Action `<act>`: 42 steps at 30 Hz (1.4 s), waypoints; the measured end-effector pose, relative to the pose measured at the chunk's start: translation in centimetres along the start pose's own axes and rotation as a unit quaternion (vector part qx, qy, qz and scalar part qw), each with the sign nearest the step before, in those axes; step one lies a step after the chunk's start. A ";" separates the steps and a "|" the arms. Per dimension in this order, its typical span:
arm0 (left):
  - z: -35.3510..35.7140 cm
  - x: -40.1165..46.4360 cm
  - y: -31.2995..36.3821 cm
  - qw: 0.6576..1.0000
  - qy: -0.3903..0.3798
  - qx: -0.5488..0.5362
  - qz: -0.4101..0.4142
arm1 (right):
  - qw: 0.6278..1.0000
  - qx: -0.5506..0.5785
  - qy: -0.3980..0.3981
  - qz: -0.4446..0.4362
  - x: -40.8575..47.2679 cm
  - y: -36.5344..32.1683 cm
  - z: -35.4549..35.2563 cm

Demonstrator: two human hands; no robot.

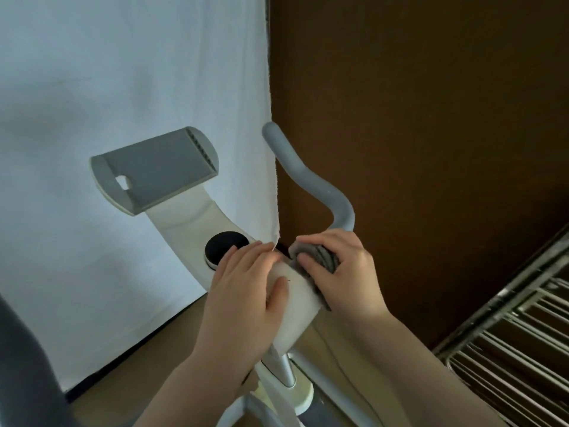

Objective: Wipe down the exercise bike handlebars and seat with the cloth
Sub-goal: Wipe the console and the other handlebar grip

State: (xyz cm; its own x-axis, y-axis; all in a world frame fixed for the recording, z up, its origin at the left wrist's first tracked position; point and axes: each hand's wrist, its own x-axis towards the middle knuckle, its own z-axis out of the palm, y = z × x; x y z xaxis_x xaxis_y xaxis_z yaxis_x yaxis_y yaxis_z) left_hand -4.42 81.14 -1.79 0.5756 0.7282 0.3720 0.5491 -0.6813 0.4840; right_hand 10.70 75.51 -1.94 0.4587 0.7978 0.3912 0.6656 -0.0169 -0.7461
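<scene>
A grey curved handlebar [311,177] rises from the white exercise bike column [297,300]. My right hand [345,272] grips a folded grey cloth [320,254] and presses it against the column at the base of the handlebar. Beside it, my left hand [243,285] holds the left side of the white column, thumb laid across its top. A grey tablet holder [157,167] and a black round knob [226,245] sit further up the column to the left. The seat is out of view.
A white sheet [123,87] hangs behind the bike on the left, against a brown wall [431,118]. A metal drying rack [517,349] stands at the lower right. A dark grey shape [21,365] fills the lower left corner.
</scene>
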 end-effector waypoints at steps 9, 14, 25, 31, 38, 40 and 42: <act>0.0 -0.2 0.1 0.999 0.004 -0.035 -0.005 | 0.998 -0.057 0.022 -0.016 -1.2 -1.0 0.4; -1.3 -0.5 0.5 0.975 0.046 -0.180 -0.124 | 0.991 -0.073 -0.002 -0.113 -2.9 -3.2 1.9; -3.6 -3.3 -0.8 0.973 0.071 -0.154 -0.154 | 0.985 -0.137 -0.003 -0.102 -0.9 -4.3 3.4; -4.4 -3.7 -0.6 0.938 0.066 -0.258 -0.223 | 0.978 -0.113 -0.081 -0.153 -1.9 -5.3 3.5; -4.6 -4.1 -0.6 0.911 0.093 -0.300 -0.268 | 0.979 -0.109 -0.107 -0.133 -0.2 -5.2 3.3; -4.6 -4.2 -0.7 0.897 0.115 -0.317 -0.287 | 0.990 -0.092 -0.071 -0.081 1.3 -4.1 2.6; -4.6 -4.2 -0.7 0.887 0.119 -0.325 -0.306 | 0.987 -0.120 -0.028 -0.101 1.1 -4.1 3.0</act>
State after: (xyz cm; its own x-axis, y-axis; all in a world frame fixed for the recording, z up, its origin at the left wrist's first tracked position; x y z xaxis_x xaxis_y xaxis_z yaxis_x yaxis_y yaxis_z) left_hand -10.02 78.86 0.01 0.1031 0.9947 0.0026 0.2049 -0.0237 0.9785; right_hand 6.75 78.29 -0.06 0.2736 0.8314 0.4837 0.8636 0.0091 -0.5041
